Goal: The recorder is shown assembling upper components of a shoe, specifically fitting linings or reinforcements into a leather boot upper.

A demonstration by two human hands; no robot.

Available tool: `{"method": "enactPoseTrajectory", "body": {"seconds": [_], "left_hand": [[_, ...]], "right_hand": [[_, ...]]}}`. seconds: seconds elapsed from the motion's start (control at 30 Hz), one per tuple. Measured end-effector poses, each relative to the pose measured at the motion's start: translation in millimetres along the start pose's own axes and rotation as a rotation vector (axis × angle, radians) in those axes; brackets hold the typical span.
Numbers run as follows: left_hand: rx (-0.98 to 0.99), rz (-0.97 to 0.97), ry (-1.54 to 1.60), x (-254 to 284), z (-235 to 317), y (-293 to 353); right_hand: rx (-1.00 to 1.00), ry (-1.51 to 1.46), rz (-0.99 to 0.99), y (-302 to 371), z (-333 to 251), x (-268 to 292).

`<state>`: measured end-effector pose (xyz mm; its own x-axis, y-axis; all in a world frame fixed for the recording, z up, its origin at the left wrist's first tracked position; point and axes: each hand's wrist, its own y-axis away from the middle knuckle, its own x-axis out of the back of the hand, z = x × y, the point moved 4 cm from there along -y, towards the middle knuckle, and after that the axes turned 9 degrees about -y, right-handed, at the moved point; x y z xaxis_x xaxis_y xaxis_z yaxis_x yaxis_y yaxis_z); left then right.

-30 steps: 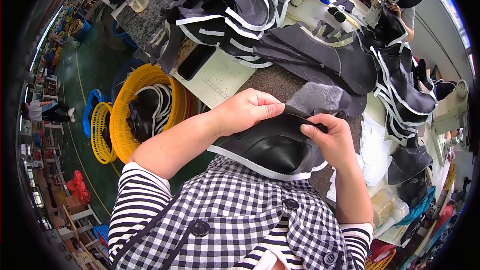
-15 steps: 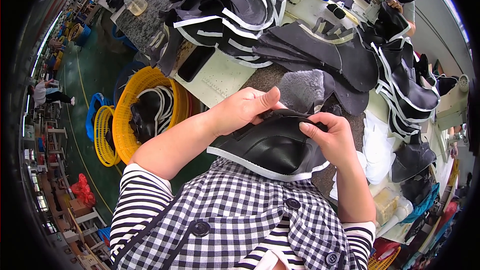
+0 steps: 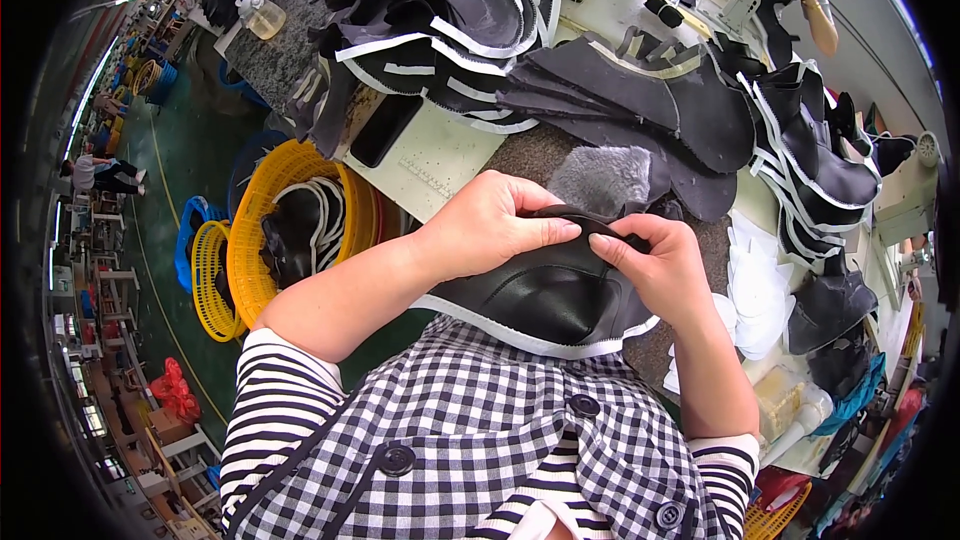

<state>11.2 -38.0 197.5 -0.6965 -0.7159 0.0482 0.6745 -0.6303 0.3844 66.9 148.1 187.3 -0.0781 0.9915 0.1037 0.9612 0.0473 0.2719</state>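
Workpiece [image 3: 555, 305], a black, smooth-faced shaped panel with white edging along its lower rim, is held in front of the person's black-and-white checked garment [image 3: 450, 415], at the near side of the tabletop [image 3: 455, 155]. Left hand [image 3: 485, 225]: fingers grasping the panel's upper edge, thumb laid along it and pointing to the right. Right hand [image 3: 660, 260]: fingers grasping the same edge, thumb on the front face, forefinger bent over the top. The two thumb tips are near each other but apart. Fingers behind the panel are hidden.

Just beyond the hands lies a grey plush piece [image 3: 600, 180]. Farther back are fanned dark panels [image 3: 620, 100] and, to their left, a pile of white-edged black pieces [image 3: 440, 15]. A dark phone [image 3: 384, 130] lies left of the bare tabletop area. White sheets [image 3: 755, 290] overlap to the right of the right hand. At left, below tabletop level, a yellow basket [image 3: 242, 255] contains further white-edged black pieces. A co-worker's arm [image 3: 820, 25] shows at upper right.
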Motion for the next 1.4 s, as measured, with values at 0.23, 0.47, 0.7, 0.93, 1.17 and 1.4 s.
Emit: {"method": "enactPoseTrajectory", "body": {"seconds": [0.23, 0.47, 0.7, 0.93, 1.17, 1.4], "left_hand": [[-0.221, 0.187, -0.235, -2, 6, 9], [-0.232, 0.215, -0.107, 8, 4, 20], [-0.266, -0.067, 0.380, 11, -27, 15], [-0.567, 0.055, -1.233, 15, 31, 16], [-0.422, -0.067, -0.619, 40, 19, 21], [-0.288, -0.097, -0.666, 47, 9, 23]], "right_hand": [[0.200, 0.127, 0.051, 8, -13, -1], [0.367, 0.069, -0.068, 9, -24, 0], [0.123, -0.057, -0.220, 3, -19, -5], [0.156, 0.336, -0.241, -21, -35, -42], [0.198, 0.233, -0.554, -47, -26, -29], [0.066, 0.346, -0.572, -50, -30, -37]]}}
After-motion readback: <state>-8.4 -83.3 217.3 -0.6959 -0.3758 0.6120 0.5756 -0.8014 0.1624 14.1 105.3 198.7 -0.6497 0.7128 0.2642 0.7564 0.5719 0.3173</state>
